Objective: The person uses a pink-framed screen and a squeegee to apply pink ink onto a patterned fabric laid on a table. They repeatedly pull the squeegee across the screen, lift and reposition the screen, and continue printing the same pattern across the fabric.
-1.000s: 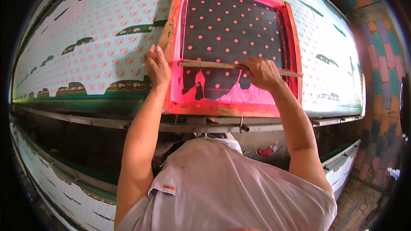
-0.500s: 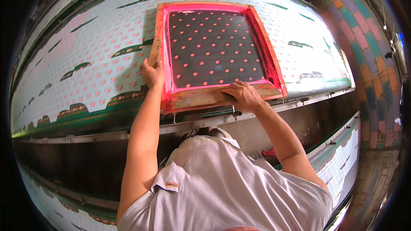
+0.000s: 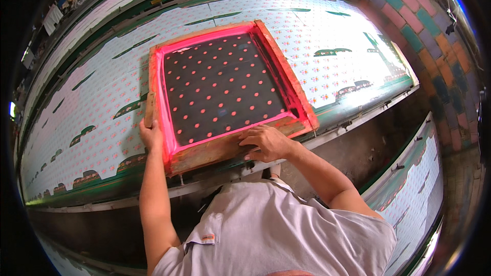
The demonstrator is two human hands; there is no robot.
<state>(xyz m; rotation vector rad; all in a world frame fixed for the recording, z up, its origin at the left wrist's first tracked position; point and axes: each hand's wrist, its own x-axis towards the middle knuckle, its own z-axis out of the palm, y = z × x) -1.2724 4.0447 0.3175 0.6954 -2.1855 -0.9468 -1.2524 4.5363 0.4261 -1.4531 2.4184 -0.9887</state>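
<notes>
A wooden screen-printing frame lies over the patterned fabric, slightly turned. Pink colour coats its inner edges, and its dark mesh carries rows of pink dots. My left hand is closed round the lower end of a wooden strip on the frame's left side. On the near rail, my right hand has its fingers bent over the top and the thumb lower down, holding the rail. The frame's underside is hidden.
Pale fabric printed with small flowers covers the long green table, which has a metal rail along its near edge. Another fabric-covered table stands at the lower right. Coloured bricks line the right side.
The frame and both hands now appear farther left and lower in view, with the frame turned counterclockwise. The whole view has shifted too. My right thumb now shows apart from the fingers.
</notes>
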